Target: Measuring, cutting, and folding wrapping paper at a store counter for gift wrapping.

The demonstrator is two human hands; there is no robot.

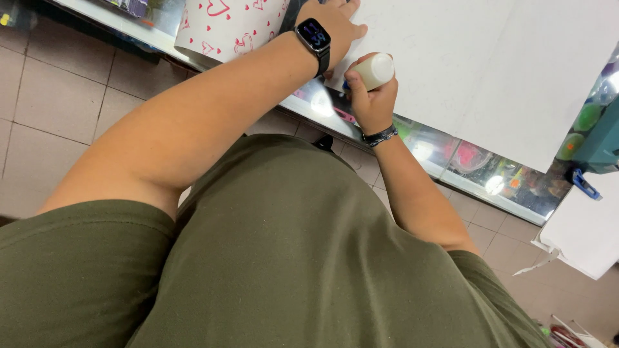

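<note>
Our right hand is curled tight around a small white bottle, fingers wrapped about its body and its rounded end sticking up out of the fist. A blue tip shows at the bottle's lower end, just by the near edge of the white sheet. We cannot tell whether the tip touches the sheet. A dark braided band circles that wrist.

Our left hand lies flat, palm down, on the near left corner of the sheet, fingers stretched and gripping nothing; the fingertips run out of the top of the view. A black watch with a lit face sits on that wrist. The two hands are near each other, the left just beyond the right, not touching.

The sheet covers most of the glass counter, reaching toward its front edge. Beside the left hand, at the counter's left end, stands a white roll printed with red hearts. Through the glass front we see coloured goods, blurred by reflections. At the counter's right end sits a teal object, with a blue clip below it, and another white sheet hangs past the corner.

Closer in, our green shirt fills the lower view, above a tiled floor.
</note>
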